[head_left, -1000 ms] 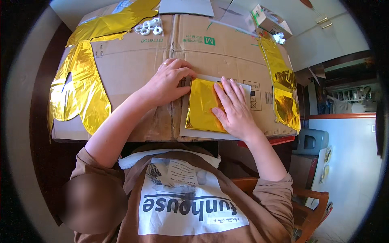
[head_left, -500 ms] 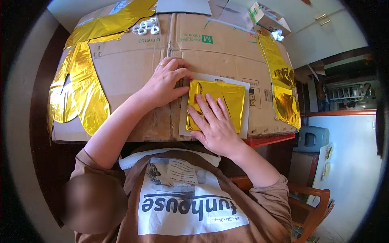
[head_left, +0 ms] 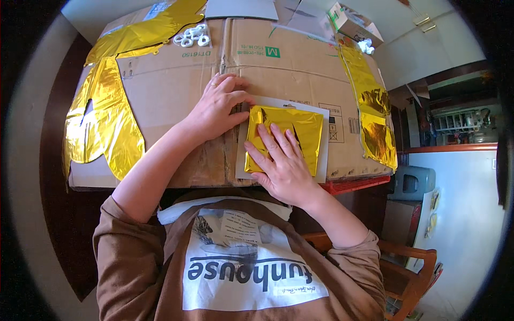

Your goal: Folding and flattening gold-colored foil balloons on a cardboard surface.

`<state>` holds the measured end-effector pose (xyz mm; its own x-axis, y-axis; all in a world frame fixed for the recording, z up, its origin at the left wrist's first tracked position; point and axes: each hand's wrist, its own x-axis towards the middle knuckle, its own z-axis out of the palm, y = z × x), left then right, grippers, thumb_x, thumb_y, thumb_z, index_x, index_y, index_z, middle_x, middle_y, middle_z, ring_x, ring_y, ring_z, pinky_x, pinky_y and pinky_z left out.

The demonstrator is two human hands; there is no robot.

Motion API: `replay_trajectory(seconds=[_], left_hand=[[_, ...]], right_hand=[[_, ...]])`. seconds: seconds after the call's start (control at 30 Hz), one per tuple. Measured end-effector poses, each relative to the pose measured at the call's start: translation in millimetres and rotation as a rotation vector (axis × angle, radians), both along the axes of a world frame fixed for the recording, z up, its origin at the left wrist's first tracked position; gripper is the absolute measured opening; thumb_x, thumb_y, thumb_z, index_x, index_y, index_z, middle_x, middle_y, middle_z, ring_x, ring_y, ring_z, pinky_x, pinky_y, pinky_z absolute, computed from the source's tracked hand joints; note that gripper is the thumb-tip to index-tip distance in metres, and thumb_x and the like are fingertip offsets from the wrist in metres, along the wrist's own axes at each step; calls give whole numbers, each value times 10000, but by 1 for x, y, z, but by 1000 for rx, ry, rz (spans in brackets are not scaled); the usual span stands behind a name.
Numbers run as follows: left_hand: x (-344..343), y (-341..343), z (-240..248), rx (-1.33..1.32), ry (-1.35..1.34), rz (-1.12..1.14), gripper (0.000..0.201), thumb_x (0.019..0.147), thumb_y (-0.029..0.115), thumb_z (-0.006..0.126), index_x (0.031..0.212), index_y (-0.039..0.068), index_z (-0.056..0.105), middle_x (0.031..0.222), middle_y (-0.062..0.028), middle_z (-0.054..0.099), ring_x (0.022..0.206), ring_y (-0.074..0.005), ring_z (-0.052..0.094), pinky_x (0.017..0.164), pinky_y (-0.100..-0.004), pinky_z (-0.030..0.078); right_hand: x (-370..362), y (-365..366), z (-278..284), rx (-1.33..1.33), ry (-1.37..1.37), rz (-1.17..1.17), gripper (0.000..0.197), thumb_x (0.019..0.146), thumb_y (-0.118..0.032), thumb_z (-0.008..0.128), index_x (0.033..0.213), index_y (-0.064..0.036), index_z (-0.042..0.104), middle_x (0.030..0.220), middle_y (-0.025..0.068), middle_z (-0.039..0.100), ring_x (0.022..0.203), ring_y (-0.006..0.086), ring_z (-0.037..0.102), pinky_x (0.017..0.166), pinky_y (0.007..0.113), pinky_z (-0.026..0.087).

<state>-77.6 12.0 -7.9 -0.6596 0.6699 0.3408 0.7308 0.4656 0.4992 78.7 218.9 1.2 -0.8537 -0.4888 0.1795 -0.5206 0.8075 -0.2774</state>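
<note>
A folded square of shiny gold foil (head_left: 312, 125) lies on a thin white card (head_left: 323, 168), whose edges show around it. My right hand (head_left: 281, 166) presses flat on the foil, fingers spread and pointing away from me. At the card's far left corner rests my left hand (head_left: 222, 107), with a ring on one finger. Its fingers are bent and apart, the index fingertip at the corner and the thumb by the left edge. Nothing shows in its grasp. Both foil and card lie on a large brown cardboard box (head_left: 166, 101).
Large flat gold foil pieces (head_left: 110, 117) lie at the left, and a long gold foil strip (head_left: 372, 101) at the right. White tape rolls (head_left: 188, 38) sit at the far left, with an open small box (head_left: 353, 22) at the far right. A wooden chair (head_left: 423, 273) stands lower right.
The fingers of my right hand have shifted very slightly left on the foil, and the foil's left edge with them. My left hand stays at the card's corner.
</note>
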Motion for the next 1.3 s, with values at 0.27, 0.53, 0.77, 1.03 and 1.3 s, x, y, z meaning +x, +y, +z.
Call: replay_trajectory(seconds=[0.27, 0.53, 0.77, 1.03, 1.3], left_hand=[[0, -2, -3, -13, 86, -9, 337, 821, 196, 793, 1148, 131, 748, 1356, -126, 588, 1383, -390, 436, 1205, -544, 281], [2, -2, -3, -28, 115, 15, 322, 844, 229, 780, 1155, 151, 755, 1339, -103, 598, 1389, -376, 440, 1211, -571, 255], [2, -1, -4, -32, 179, 18, 291, 852, 247, 776, 1127, 155, 769, 1324, -89, 621, 1372, -356, 465, 1205, -574, 269], [1, -5, 0, -71, 220, -1, 296, 879, 224, 749, 1164, 144, 751, 1334, -95, 626, 1359, -338, 485, 1208, -570, 270], [35, 2, 11, -126, 160, -65, 624, 888, 309, 730, 1433, 74, 536, 1415, -128, 578, 1401, -324, 473, 1229, -582, 229]], right_hand=[[-14, 7, 10, -228, -42, -27, 600, 963, -327, 660, 1467, -42, 502, 1533, 232, 448, 1401, 408, 436, 1155, 554, 333], [-37, 3, 2, -19, 157, -165, 645, 980, -413, 618, 1473, -16, 493, 1575, 223, 400, 1450, 433, 354, 1174, 583, 279], [-35, 1, -8, 7, 33, -179, 686, 1027, -496, 503, 1538, -45, 421, 1631, 223, 317, 1511, 443, 256, 1231, 588, 159], [-35, -2, -8, 38, 9, -189, 690, 1024, -504, 501, 1544, -58, 415, 1640, 225, 297, 1514, 451, 244, 1231, 598, 149], [-35, -2, -9, -15, 20, -195, 768, 983, -479, 587, 1565, -33, 360, 1609, 240, 353, 1508, 456, 265, 1227, 602, 158]])
